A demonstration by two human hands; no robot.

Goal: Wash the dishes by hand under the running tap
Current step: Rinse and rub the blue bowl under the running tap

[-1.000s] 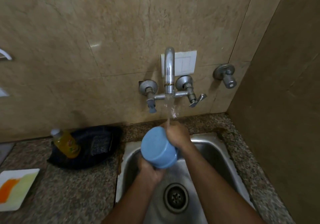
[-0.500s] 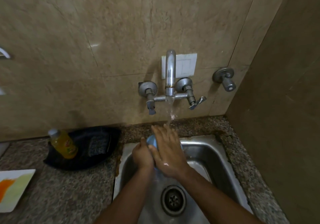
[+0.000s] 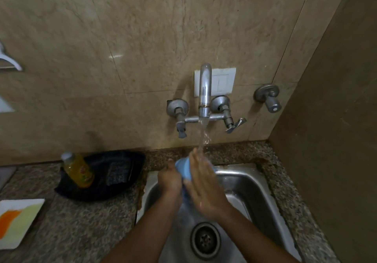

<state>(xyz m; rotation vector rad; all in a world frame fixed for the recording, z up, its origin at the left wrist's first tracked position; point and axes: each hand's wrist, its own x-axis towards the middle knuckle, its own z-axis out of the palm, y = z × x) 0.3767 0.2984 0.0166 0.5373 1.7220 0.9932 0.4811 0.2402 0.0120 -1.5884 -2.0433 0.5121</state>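
Observation:
A light blue plastic cup (image 3: 183, 168) is held over the steel sink (image 3: 255, 183), just under the stream from the wall tap (image 3: 204, 91). My left hand (image 3: 169, 178) grips the cup from the left side. My right hand (image 3: 206, 187) lies flat against the cup's right side with its fingers stretched out, and water runs over its fingertips. Most of the cup is hidden between the two hands.
A yellow soap bottle (image 3: 78, 170) leans on a dark cloth (image 3: 106, 178) on the granite counter left of the sink. A white square plate (image 3: 17, 221) with orange and green smears lies at the far left. The drain (image 3: 205, 240) sits in the sink's middle. A side wall closes the right.
The cup went from tilted and plainly in view to squeezed between both hands under the stream. My right hand opened flat over its side and has slid along it.

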